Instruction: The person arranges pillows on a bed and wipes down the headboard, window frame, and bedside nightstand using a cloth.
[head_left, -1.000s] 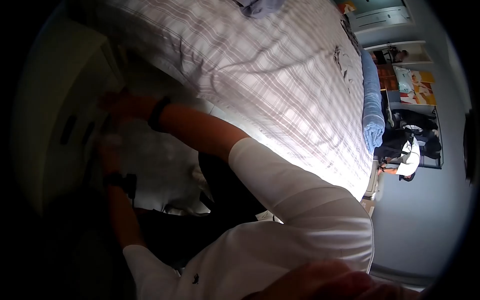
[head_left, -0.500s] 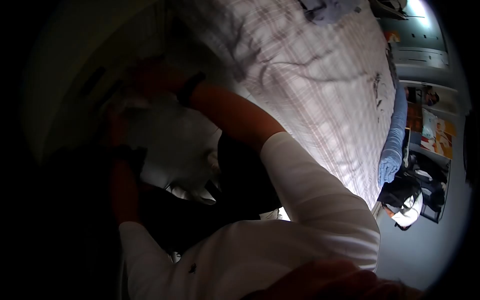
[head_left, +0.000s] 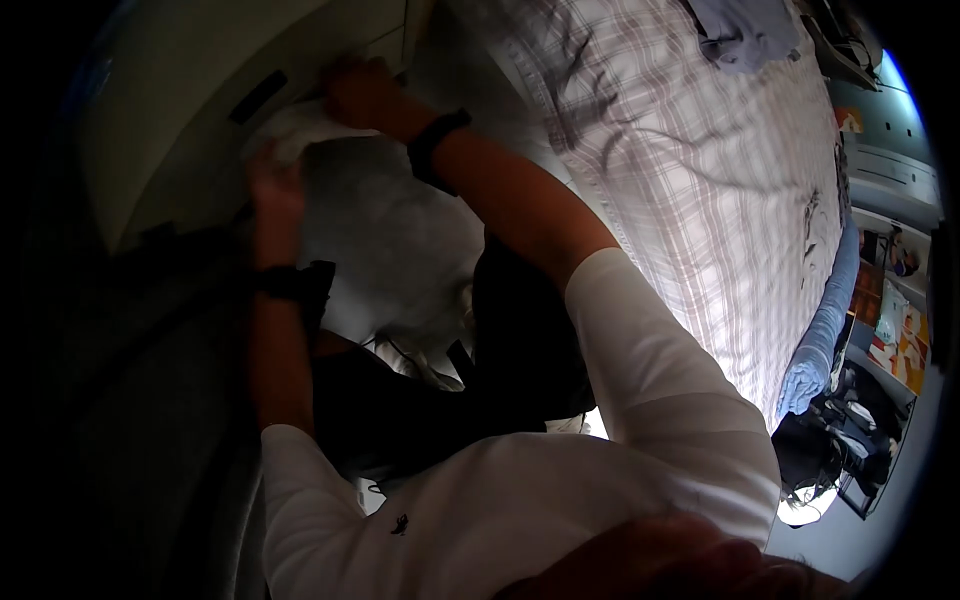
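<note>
A pale, crumpled white cloth [head_left: 300, 128] lies between my hands, dim and slightly blurred. My right hand [head_left: 362, 95] has its fingers curled on the cloth's upper right end. Lower down, my left hand [head_left: 276, 190] meets the cloth's lower left edge, its fingers bent against it. Both hands are close to a light cabinet front [head_left: 200, 130], which has a dark, slot-shaped handle [head_left: 258, 96]. Each wrist wears a black band, the right band [head_left: 436, 150] showing most plainly.
To the right stretches a bed with a plaid cover [head_left: 690, 180], a grey garment [head_left: 745, 35] on top. A rolled blue cloth [head_left: 820, 340] runs along its far edge. Shelves and a dark pile of clothes [head_left: 865, 420] stand beyond. Grey floor [head_left: 390, 220] shows below my arms.
The view has shifted, so hands, bed and cabinet sit farther right. More light falls on the cabinet front and on the cloth, which now shows more clearly between my hands.
</note>
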